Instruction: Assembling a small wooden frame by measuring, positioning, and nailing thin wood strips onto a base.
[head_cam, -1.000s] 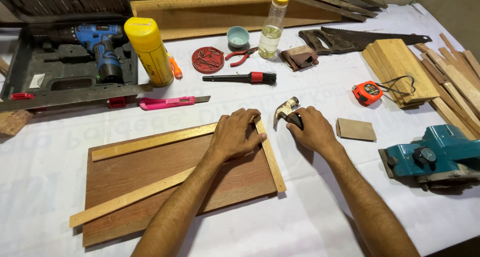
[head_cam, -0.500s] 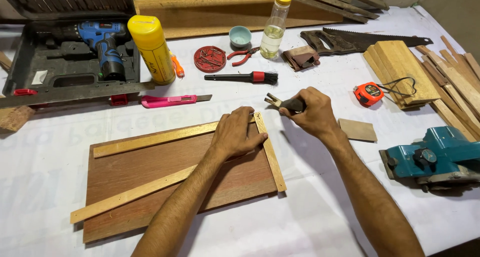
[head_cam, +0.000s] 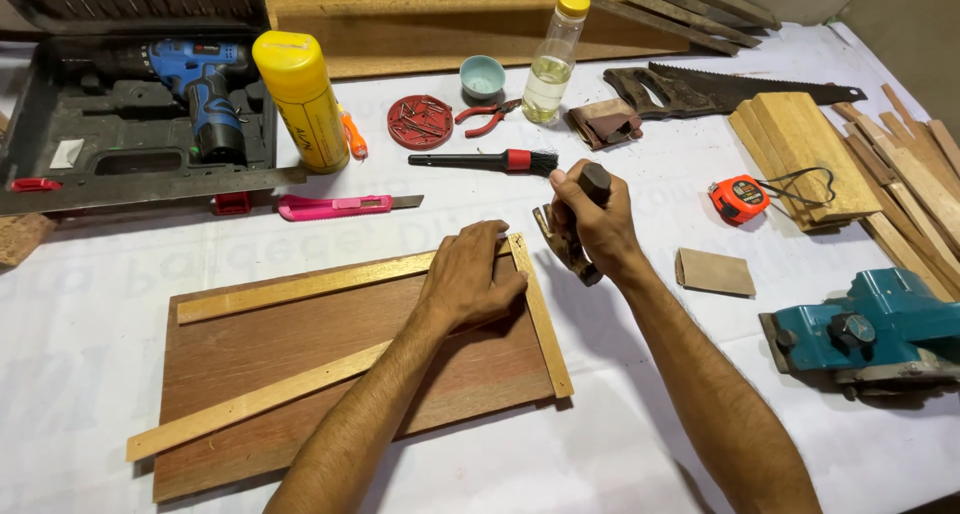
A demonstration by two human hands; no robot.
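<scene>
A reddish-brown board lies on the white-covered worktop. Pale strips are already laid along its 12 o'clock edge and 3 o'clock edge; whether they are fixed cannot be told. A third strip lies loose, slanting across the board. The left hand is pressed flat at the corner where the strips meet, fingers spread, nothing gripped. A hammer is clasped tightly in the right hand, at 2 o'clock of that corner.

yellow can beside tool case, clear bottle
</scene>
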